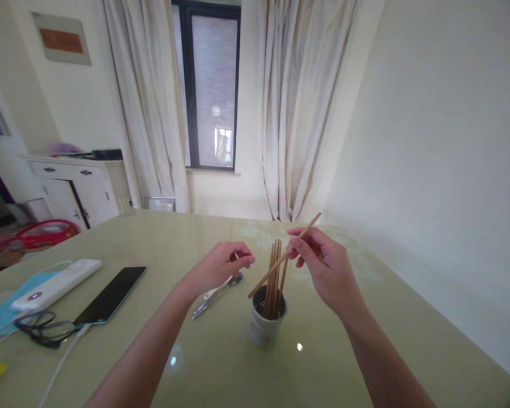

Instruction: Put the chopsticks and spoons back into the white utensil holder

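A small white holder [267, 327] stands on the glossy green table [221, 368] with several wooden chopsticks [274, 277] upright in it. My right hand [325, 266] is just right of them and pinches one chopstick [285, 255], which slants from upper right down toward the holder's rim. My left hand [221, 266] hovers left of the holder with its fingers curled together above two metal spoons [216, 294] lying on the table; what it holds, if anything, I cannot make out.
At the left lie a black phone [111, 294], black glasses [46, 330], a white power bank [57, 283], a blue face mask [0, 311] and white cables. A white cabinet [79, 190] and curtains [153, 102] stand behind the table. A plain wall runs along the right.
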`<state>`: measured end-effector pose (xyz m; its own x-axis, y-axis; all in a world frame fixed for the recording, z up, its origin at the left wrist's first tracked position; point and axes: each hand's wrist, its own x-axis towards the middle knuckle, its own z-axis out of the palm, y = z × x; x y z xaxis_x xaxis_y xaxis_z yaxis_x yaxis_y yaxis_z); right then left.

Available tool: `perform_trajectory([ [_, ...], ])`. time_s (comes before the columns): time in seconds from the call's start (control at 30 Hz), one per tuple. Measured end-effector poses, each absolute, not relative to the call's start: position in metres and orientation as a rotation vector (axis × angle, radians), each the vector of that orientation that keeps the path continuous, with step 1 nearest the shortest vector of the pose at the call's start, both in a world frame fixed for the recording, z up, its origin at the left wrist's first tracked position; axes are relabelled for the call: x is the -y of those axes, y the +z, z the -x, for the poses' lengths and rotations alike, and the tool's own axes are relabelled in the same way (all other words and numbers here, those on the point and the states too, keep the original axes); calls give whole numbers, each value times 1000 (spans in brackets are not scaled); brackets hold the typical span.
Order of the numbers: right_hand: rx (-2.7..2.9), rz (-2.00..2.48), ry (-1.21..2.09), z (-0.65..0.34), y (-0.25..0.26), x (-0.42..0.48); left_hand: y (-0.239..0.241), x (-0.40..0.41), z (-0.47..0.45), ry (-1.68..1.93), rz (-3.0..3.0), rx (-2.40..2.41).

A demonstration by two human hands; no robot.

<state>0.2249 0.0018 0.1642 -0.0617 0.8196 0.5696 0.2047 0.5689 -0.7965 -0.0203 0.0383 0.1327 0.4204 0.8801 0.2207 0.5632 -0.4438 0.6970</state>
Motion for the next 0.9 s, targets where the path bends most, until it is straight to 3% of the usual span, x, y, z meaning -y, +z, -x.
perform_trajectory([
  [0.13, 1667, 1008, 597, -231, 158, -12, 88, -68, 39, 281, -2267, -1772],
  [0.27, 1794, 1092, 629, -223, 143, -20, 57, -80, 49, 0, -2248, -1919],
  [0.9, 2033, 1486, 391, -198, 125, -20, 38, -93, 66, 52, -2173, -1919],
])
